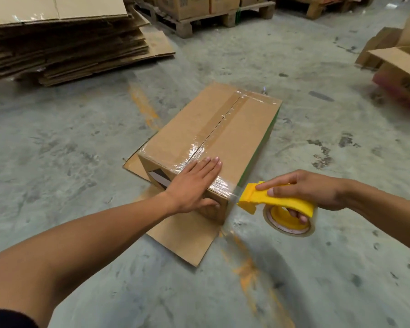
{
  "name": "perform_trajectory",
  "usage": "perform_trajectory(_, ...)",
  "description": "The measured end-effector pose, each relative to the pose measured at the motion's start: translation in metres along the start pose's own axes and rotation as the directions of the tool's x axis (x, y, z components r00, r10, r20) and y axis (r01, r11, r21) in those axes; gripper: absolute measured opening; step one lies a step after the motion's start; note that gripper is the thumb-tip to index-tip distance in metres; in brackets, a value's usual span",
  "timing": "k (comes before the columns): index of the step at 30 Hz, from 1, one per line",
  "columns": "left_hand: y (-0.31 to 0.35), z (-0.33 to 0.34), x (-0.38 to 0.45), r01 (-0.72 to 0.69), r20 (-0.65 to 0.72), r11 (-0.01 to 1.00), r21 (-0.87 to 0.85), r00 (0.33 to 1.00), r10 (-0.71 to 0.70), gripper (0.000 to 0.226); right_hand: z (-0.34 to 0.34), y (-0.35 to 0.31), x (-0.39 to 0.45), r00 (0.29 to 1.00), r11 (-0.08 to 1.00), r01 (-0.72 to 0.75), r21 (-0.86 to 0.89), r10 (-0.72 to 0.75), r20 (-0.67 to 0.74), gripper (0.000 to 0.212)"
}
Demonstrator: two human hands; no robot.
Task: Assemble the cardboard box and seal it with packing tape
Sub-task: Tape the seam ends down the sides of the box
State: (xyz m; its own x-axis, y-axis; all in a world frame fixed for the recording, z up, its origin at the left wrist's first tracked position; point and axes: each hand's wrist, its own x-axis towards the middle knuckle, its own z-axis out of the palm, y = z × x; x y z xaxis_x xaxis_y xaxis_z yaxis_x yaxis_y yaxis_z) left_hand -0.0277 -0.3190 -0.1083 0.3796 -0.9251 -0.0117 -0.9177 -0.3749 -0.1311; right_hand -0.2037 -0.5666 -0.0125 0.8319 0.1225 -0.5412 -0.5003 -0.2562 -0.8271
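A closed cardboard box (232, 129) lies on the concrete floor with clear tape along its centre seam and across both ends. My left hand (194, 183) rests flat on the box's near edge, fingers spread over the taped corner and thumb down the near side. My right hand (310, 190) grips a yellow tape dispenser (277, 202) with a roll of clear tape, just off the box's near right corner. A strip of clear tape runs from the dispenser's front to that corner. The box's open flaps (185, 235) lie flat on the floor beneath it.
A tall stack of flattened cardboard (64, 46) sits at the back left. Wooden pallets with cartons (199, 10) stand at the back. Open boxes (395, 58) lie at the far right. Orange paint marks streak the floor.
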Motion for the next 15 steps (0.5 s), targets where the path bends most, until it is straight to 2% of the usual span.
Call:
perform_trajectory(6, 0.004, 0.000, 0.000, 0.010, -0.022, 1.000, 0.008, 1.000, -0.009, 0.105, -0.013, 0.011, 0.011, 0.997, 0.994, -0.064, 0.083, 0.061, 0.042, 0.037)
perform_trajectory(9, 0.008, -0.001, -0.001, -0.001, -0.033, 1.000, 0.012, 0.999, 0.001, 0.101, -0.024, 0.006, 0.024, 0.981, 0.977, -0.194, 0.091, 0.190, 0.050, 0.024)
perform_trajectory(11, 0.013, -0.003, 0.001, -0.009, -0.038, 1.000, 0.022, 0.999, 0.010, 0.099, -0.031, 0.001, 0.033, 0.955, 0.951, -0.297, 0.086, 0.294, 0.050, 0.025)
perform_trajectory(13, 0.017, -0.006, 0.002, -0.020, -0.031, 0.999, 0.031, 0.999, 0.021, 0.098, -0.029, 0.002, 0.042, 0.905, 0.908, -0.416, -0.059, 0.419, 0.072, 0.027)
perform_trajectory(14, 0.016, -0.007, 0.002, -0.021, -0.027, 0.999, 0.034, 0.999, 0.022, 0.098, -0.025, 0.007, 0.048, 0.865, 0.849, -0.468, -0.244, 0.496, 0.069, 0.030)
perform_trajectory(15, 0.014, -0.008, 0.001, -0.015, -0.022, 1.000, 0.023, 1.000, 0.016, 0.098, -0.019, 0.016, 0.053, 0.817, 0.735, -0.491, -0.468, 0.574, 0.045, 0.034)
